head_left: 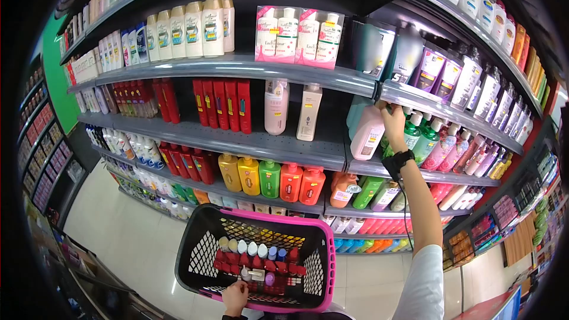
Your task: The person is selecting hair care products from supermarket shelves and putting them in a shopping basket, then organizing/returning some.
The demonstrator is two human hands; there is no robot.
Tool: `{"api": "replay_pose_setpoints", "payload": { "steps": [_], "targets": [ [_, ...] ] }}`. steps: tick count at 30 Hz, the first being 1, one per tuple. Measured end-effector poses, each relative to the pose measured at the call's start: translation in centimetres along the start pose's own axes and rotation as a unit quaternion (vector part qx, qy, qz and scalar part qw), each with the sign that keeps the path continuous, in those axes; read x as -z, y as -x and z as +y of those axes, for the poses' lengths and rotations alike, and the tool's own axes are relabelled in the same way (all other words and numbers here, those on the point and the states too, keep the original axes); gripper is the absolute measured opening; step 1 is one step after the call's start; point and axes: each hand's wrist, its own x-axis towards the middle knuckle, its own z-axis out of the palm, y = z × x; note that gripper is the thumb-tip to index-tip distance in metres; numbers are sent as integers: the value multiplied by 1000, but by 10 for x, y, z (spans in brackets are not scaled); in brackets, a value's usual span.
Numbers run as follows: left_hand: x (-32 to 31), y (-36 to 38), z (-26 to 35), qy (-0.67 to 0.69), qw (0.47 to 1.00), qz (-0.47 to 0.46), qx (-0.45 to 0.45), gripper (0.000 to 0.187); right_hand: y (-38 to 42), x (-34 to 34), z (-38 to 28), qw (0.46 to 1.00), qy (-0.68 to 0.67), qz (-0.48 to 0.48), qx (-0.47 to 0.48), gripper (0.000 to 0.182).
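My right hand (392, 120), with a black band at the wrist, reaches to the shelf on the right. Its fingers curl round the upper part of a pale pink bottle (367, 136), which tilts slightly at the shelf's front; some fingertips are hidden. Beside it are a pale teal bottle (354, 112) and green bottles (425, 142). Low in front of me, my left hand (236, 297) is closed over the near rim of a black shopping basket (198, 225) with a pink edge. Inside the basket lie red bottles (237, 261), a white pump bottle (255, 274) and several capped bottles.
Curved shelves (237, 66) hold rows of bottles, with boxed sets (296, 35) above and yellow bottles (230, 172) below. The shelf edge (438, 99) runs just above my right hand. A thin dark cable (405, 207) hangs along my right arm. Tiled floor (118, 219) lies at left.
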Motion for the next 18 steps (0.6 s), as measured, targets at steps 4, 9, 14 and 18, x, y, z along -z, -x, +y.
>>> {"api": "replay_pose_setpoints", "payload": {
  "steps": [4, 9, 14, 18],
  "targets": [
    [4, 8, 3, -13, 999, -29, 25, 8, -23, -10, 12, 992, -112, -48, -36, 27],
    [-2, 5, -7, -16, 999, -20, -22, 8, -22, -11, 22, 982, -162, -82, -49, 26],
    [0, 4, -8, -23, 998, -43, -41, 9, -3, 8, -3, 992, -92, -86, -21, 35],
    [5, 0, -4, -57, 995, -68, -35, 10, 7, 32, -4, 995, 9, -72, 69, 38]
  ]
}}
